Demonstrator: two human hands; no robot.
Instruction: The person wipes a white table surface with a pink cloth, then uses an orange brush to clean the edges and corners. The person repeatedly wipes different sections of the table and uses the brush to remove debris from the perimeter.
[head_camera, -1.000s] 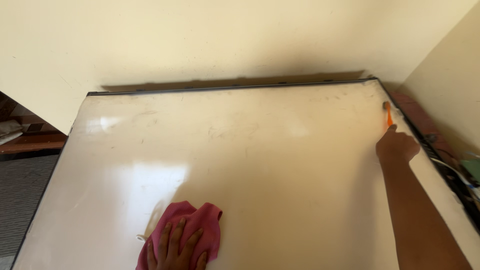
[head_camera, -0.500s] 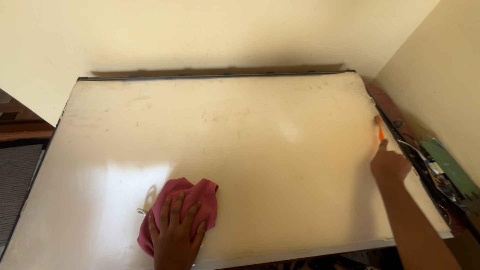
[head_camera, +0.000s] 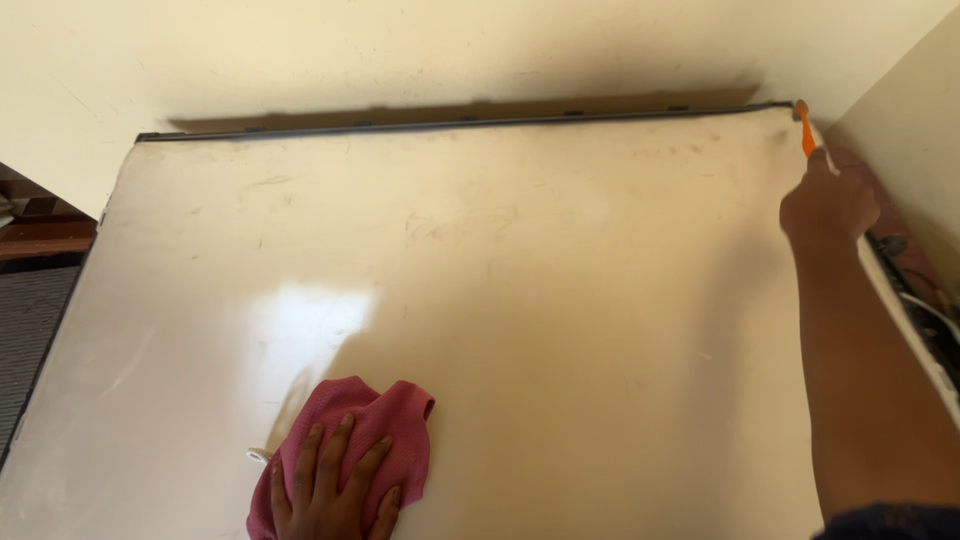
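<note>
Reaching to the far-right corner of the white panel (head_camera: 560, 300), right hand (head_camera: 828, 205) grips an orange tool (head_camera: 804, 128) w/ long axis along that edge, left hand (head_camera: 330, 490) flat on pink cloth (head_camera: 395, 425) near the front.

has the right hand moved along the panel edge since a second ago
Yes. The right hand with the orange tool slid up the panel's right edge to its far corner.

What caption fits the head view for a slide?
Left hand presses a pink cloth on a white panel; right hand holds an orange tool at its far corner.
</note>
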